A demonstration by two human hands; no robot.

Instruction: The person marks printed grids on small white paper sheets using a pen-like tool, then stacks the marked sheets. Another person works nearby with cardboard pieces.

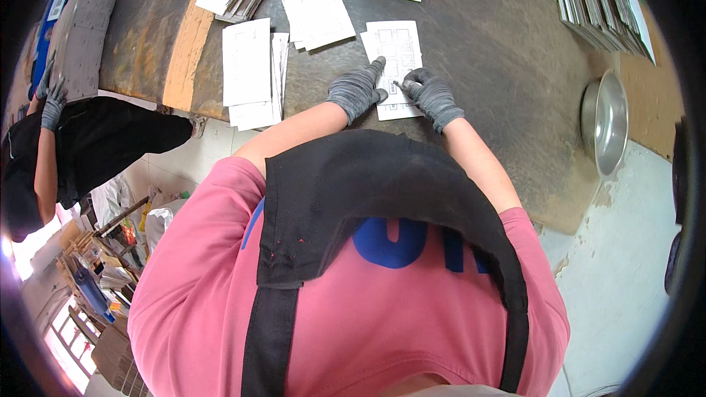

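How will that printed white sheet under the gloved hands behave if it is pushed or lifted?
The printed sheet looks thin and flat, so probably light and floppy. It likely slides easily on the smooth dark worktop; the left hand pressing it suggests that.

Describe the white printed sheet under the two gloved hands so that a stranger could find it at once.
On the dark worn table, find the grey-gloved left hand and right hand. The white printed sheet lies beneath them. Unlike the white paper stacks nearby, it is single and both hands touch it.
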